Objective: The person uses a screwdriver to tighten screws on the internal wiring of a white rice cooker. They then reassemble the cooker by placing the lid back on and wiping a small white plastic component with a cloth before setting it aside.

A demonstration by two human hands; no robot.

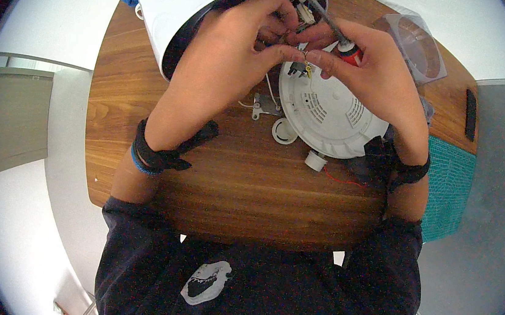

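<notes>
A white, rounded appliance housing [158, 0] lies on its side at the far left, its dark open end facing me. My left hand [240, 42] is at that opening, thumb and fingers pinched together; what they hold is too small to make out. Tucked in my right hand [376, 63] is a screwdriver [351, 52] with a red and black handle, its shaft slanting up and left toward the inner parts [304, 12]. Both thumb tips meet. Just beneath them sits a small black connector [299, 69] over a round white vented base [331, 113].
Near the base lie a metal bracket [265, 106], a white ring [285, 131] and a white cylindrical part [315, 160] near a red wire. A clear plastic container [418, 49] stands far right. A green cutting mat [448, 187] and a black bar-shaped object [470, 114] occupy the right edge.
</notes>
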